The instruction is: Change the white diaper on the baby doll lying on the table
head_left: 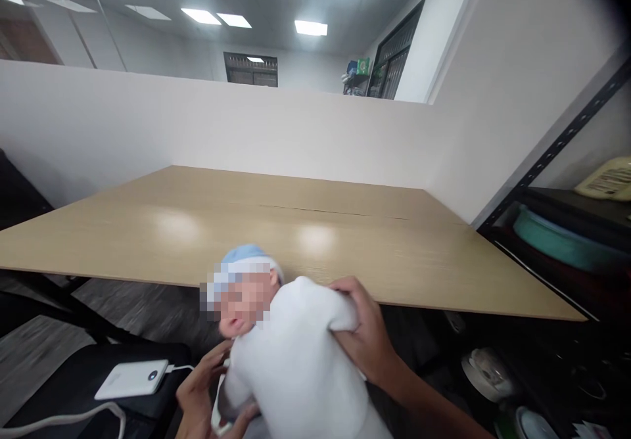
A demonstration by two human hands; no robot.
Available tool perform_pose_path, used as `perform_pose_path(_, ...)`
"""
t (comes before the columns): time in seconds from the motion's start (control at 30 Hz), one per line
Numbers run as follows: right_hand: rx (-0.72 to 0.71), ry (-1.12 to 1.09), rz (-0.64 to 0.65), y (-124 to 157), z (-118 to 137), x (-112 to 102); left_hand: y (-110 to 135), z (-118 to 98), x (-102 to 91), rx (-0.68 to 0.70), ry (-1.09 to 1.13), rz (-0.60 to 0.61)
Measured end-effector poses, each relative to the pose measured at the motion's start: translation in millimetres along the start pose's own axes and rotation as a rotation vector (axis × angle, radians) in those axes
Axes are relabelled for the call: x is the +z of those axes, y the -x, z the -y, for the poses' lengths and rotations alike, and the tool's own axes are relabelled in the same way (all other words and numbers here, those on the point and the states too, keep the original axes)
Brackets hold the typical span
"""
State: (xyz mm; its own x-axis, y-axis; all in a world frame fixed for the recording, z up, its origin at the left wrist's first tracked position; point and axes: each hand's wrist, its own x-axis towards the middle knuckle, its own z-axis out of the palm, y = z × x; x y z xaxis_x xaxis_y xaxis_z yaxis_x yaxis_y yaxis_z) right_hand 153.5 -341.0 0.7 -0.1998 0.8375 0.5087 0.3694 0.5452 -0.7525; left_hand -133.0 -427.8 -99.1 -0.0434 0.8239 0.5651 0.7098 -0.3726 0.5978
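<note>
A baby doll (296, 367) in white clothes and a blue cap is held low in front of me, below the near edge of a wooden table (276, 229). My right hand (362, 334) is closed around the doll's upper arm and shoulder. My left hand (200, 393) grips the doll's other sleeve from below left, fingers curled on the cloth.
A white power bank (132, 378) with a white cable lies on a black seat at lower left. White partition walls stand behind the table. A black metal shelf (566, 229) at right holds a teal bowl, a yellow item and white things lower down.
</note>
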Motion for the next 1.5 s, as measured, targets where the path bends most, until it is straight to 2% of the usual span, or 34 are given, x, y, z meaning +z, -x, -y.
perform_pose_path(0.1,0.131,-0.001,-0.187,-1,-12,-18,-39,9,17.4,0.045,0.062,0.044)
perform_pose_path(0.17,0.216,0.028,-0.235,-5,-28,-32,-74,4,27.3,-0.005,0.144,0.161)
perform_pose_path(0.23,0.278,0.096,-0.237,-11,-47,-48,-110,-4,35.3,-0.043,0.213,0.288)
perform_pose_path(0.3,0.312,0.200,-0.210,-18,-68,-66,-141,-11,41.8,-0.035,0.240,0.354)
perform_pose_path(0.43,0.289,0.366,-0.112,-26,-104,-92,-179,-14,53.1,-0.003,0.175,0.435)
perform_pose_path(0.63,0.251,0.474,-0.026,-23,-132,-95,-193,-5,64.3,0.074,-0.007,0.500)
perform_pose_path(0.9,0.186,0.488,0.097,-4,-159,-109,-180,31,63.7,0.216,-0.207,0.474)
perform_pose_path(1.0,0.175,0.479,0.139,-9,-174,-112,-187,42,68.7,0.269,-0.249,0.474)
perform_pose_path(1.07,0.170,0.478,0.142,-21,-185,-110,-201,50,75.6,0.289,-0.255,0.485)
perform_pose_path(1.17,0.166,0.470,0.149,-52,-204,-106,-234,64,90.6,0.278,-0.242,0.489)
perform_pose_path(1.33,0.102,0.511,0.174,-119,-242,-93,-308,102,122.5,0.308,-0.254,0.507)
perform_pose_path(1.5,0.040,0.604,0.120,-186,-282,-76,-377,140,155.7,0.284,-0.310,0.482)
